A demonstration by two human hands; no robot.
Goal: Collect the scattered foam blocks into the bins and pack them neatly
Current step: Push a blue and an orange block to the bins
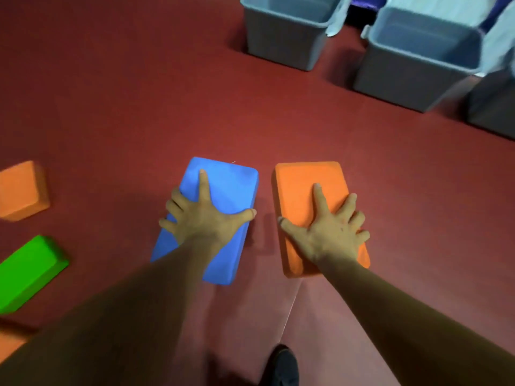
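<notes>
A blue foam block (228, 188) lies flat on the red floor at centre. My left hand (203, 218) spans its width, thumb on the right edge and fingers over the left edge, gripping it. Beside it on the right lies an orange foam block (301, 188). My right hand (331, 229) grips that one the same way, thumb on its left edge. Two grey bins (281, 43) (404, 71) stand empty at the far right. More blocks lie at the left: an orange block (21, 190) and a green block (28, 271).
A third darker bin (490, 107) is cut off at the right edge. Another orange block (11, 344) shows at the lower left corner. My dark shoe (281, 366) is at the bottom centre. A seam in the floor mat runs toward the shoe.
</notes>
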